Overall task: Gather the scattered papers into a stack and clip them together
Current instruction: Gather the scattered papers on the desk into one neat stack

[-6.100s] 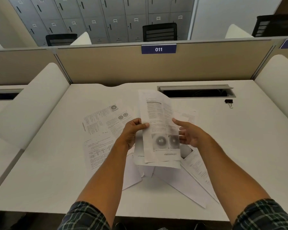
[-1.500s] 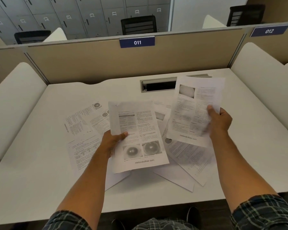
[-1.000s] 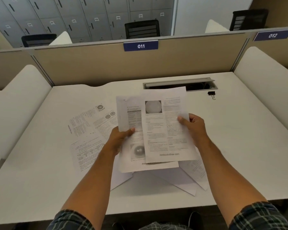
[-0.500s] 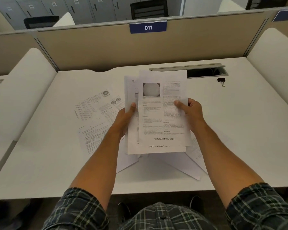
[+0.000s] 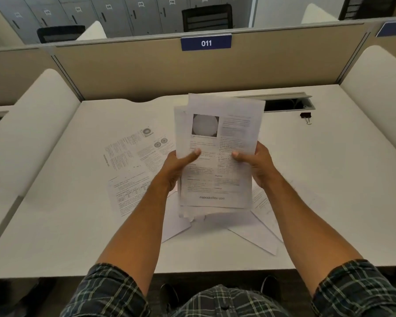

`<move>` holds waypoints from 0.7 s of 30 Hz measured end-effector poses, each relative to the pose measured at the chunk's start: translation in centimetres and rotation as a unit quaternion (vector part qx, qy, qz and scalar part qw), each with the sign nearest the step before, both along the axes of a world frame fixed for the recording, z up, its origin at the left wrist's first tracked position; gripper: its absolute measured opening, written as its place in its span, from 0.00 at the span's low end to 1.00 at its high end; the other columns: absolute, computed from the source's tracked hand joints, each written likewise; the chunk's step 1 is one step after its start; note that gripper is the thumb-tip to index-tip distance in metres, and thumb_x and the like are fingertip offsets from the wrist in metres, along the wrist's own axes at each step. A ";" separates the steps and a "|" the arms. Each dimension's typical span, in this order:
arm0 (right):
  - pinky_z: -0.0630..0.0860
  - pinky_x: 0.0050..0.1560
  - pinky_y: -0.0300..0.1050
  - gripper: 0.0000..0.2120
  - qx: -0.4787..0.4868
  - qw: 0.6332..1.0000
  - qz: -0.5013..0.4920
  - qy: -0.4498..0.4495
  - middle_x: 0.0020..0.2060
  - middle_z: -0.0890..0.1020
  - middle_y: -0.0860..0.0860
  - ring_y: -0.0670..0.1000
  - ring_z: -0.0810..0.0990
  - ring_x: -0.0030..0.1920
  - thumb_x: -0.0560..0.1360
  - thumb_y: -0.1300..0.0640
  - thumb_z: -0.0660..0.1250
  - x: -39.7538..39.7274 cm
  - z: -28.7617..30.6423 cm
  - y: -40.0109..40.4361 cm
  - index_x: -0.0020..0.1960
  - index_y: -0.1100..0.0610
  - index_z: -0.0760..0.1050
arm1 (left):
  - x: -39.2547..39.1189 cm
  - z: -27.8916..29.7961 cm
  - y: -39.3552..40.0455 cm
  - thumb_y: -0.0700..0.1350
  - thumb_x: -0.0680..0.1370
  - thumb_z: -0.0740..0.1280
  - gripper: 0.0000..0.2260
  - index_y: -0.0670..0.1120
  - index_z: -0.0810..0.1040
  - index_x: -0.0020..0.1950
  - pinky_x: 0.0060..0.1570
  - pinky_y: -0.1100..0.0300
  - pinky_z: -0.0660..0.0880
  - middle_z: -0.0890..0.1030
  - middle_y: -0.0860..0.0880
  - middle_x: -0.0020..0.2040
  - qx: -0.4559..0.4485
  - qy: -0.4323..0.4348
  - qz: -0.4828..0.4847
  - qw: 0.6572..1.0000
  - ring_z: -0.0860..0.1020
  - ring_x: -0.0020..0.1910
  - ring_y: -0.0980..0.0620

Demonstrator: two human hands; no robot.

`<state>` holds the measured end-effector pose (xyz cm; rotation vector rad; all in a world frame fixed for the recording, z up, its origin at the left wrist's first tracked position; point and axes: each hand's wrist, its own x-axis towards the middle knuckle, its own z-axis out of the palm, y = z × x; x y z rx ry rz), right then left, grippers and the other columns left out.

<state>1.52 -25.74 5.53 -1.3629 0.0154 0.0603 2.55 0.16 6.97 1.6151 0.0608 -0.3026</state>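
Observation:
I hold a small stack of printed papers (image 5: 217, 133) upright above the white desk (image 5: 55, 225). My left hand (image 5: 177, 165) grips its left edge with the thumb on the front page. My right hand (image 5: 254, 163) grips the right edge the same way. Two printed sheets (image 5: 133, 156) lie flat on the desk to the left. More loose sheets (image 5: 256, 234) lie under and to the right of the stack, partly hidden by it. A black binder clip (image 5: 306, 116) sits at the far right, near the cable slot.
A cable slot (image 5: 286, 104) with a raised lid opens at the back of the desk. A beige partition (image 5: 146, 69) labelled 011 closes the far side. White curved side dividers (image 5: 28, 124) stand left and right.
My right hand brought its sheet over onto the sheet in my left hand. Both hands now grip the merged stack by its sides and have drawn the edges closer together.

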 end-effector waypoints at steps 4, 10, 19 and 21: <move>0.85 0.50 0.56 0.15 -0.001 0.999 0.004 -0.044 0.53 0.88 0.51 0.55 0.87 0.52 0.70 0.63 0.78 0.1 1.4 0.0 0.53 0.47 0.88 | 0.2 0.8 0.1 0.49 0.69 0.80 0.22 0.49 0.84 0.62 0.60 0.38 0.81 0.87 0.45 0.58 -0.021 -0.045 -0.026 0.998 0.86 0.57 0.43; 0.86 0.50 0.53 0.23 -0.042 0.994 0.052 -0.090 0.52 0.88 0.48 0.52 0.86 0.55 0.64 0.61 0.83 0.0 3.0 -0.9 0.55 0.42 0.86 | 0.2 1.0 0.5 0.40 0.72 0.79 0.27 0.45 0.78 0.70 0.58 0.39 0.82 0.83 0.41 0.64 -0.069 -0.095 -0.086 0.989 0.82 0.64 0.40; 0.86 0.52 0.55 0.27 -0.054 0.995 0.055 -0.058 0.54 0.88 0.47 0.52 0.86 0.58 0.64 0.65 0.81 -0.7 0.5 -0.7 0.55 0.40 0.86 | -0.5 -0.6 -0.2 0.47 0.67 0.82 0.26 0.56 0.83 0.64 0.61 0.40 0.81 0.85 0.48 0.61 -0.020 -0.069 -0.074 0.995 0.83 0.62 0.46; 0.86 0.53 0.57 0.26 -0.049 0.996 0.056 -0.050 0.55 0.88 0.48 0.52 0.86 0.58 0.64 0.65 0.81 -0.8 0.2 -0.9 0.55 0.41 0.87 | -0.6 -0.6 0.0 0.49 0.66 0.82 0.29 0.54 0.82 0.66 0.62 0.39 0.81 0.85 0.47 0.62 -0.018 -0.061 -0.069 0.996 0.83 0.63 0.45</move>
